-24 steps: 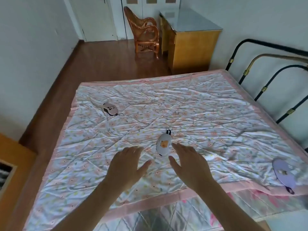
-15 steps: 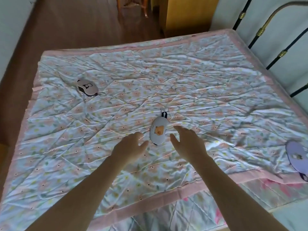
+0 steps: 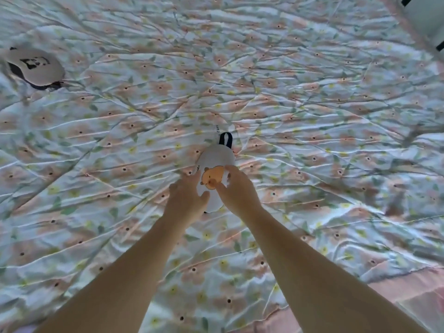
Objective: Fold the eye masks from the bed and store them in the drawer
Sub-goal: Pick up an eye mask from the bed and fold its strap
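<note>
I judge we're at the very start: my left hand [image 3: 185,200] and right hand [image 3: 236,191], fingers spread, touch the sides of the white bear eye mask [image 3: 214,174] lying unfolded mid-bed; a second eye mask [image 3: 33,66] waits far left on the rumpled floral quilt [image 3: 312,116], nothing blocks, drawer unseen

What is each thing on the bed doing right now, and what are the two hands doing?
Bear eye mask: lying flat on the bedspread, unfolded, both hands on it.
Dark strap: sticking out from the bear mask's far end.
Left hand: fingers touching the mask's left edge.
Right hand: fingers on the mask's right side.
Grey eye mask: lying flat at far left, untouched.
Flowered bedspread: spread out, wrinkled.
</note>
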